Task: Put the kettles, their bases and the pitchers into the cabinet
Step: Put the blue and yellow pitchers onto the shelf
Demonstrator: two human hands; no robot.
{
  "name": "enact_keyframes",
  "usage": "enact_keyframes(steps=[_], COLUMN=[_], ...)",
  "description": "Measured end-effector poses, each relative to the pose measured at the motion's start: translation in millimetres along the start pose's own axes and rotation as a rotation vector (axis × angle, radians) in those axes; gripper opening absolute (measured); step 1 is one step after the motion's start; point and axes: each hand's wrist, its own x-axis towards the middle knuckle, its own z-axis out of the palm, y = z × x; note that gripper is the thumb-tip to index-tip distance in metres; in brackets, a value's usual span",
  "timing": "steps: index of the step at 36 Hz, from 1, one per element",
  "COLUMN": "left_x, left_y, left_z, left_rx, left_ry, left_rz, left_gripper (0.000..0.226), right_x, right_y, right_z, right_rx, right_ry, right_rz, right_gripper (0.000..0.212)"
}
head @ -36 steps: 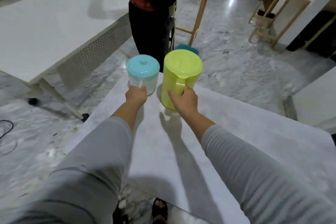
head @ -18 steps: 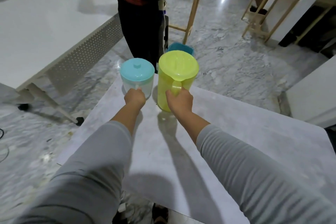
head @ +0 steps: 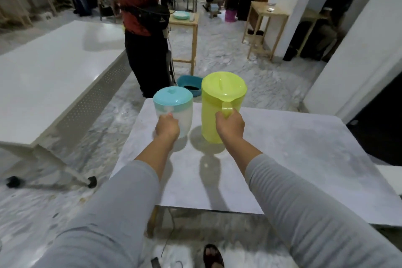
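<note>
Holding each handle with curled fingers, the left hand (head: 167, 126) and right hand (head: 230, 126) have lifted the blue-lidded pitcher (head: 174, 109) and yellow pitcher (head: 219, 106) slightly above the worktop (head: 293, 154) near its far edge, so carrying toward the cabinet can probably begin.

Single head-worn wide-angle view, facing forward and down over the near surface (head: 282, 159); the far room beyond stays visible.

Marble-patterned floor (head: 228, 54) across the frame; long white table (head: 54, 76) at left, wooden stands (head: 268, 28) upper centre and right, white wall (head: 359, 54) at right.
</note>
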Motion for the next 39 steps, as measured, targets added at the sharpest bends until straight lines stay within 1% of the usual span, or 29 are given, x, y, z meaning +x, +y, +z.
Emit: enact_keyframes(steps=[3,6,10,13,21,27,35,39], left_x=[-37,-80,-123,-158,-253,-333,-460,-512], left_y=[0,0,7,16,37,46,33,23], left_z=[-4,-7,-1,8,42,68,104,116], left_rx=[-0.119,-0.151,-0.149,-0.154,-0.191,-0.213,-0.199,-0.183], left_ry=[-0.025,-0.06,-0.067,-0.103,-0.255,-0.341,-0.521,-0.636], left_rz=[0.041,0.111,0.182,0.225,0.321,0.335,0.366,0.402], left_gripper=[0.038,0.043,0.042,0.041,0.041,0.042,0.042,0.043], right_x=[-34,-70,-108,-134,-195,-247,-333,-371], right_y=[6,18,31,42,74,95,142,166], right_z=[-22,-47,-78,-111,-205,-272,-357,-385], right_rx=[0.02,0.037,0.019,0.016,0.078,0.044,-0.015,0.02], right_ry=[0.084,0.186,0.284,0.374,0.603,0.731,0.901,0.999], right_rz=[0.009,0.029,0.069,0.079,0.125,0.175,0.249,0.3], right_gripper=[0.024,0.012,0.021,0.022,0.02,0.028,0.026,0.025])
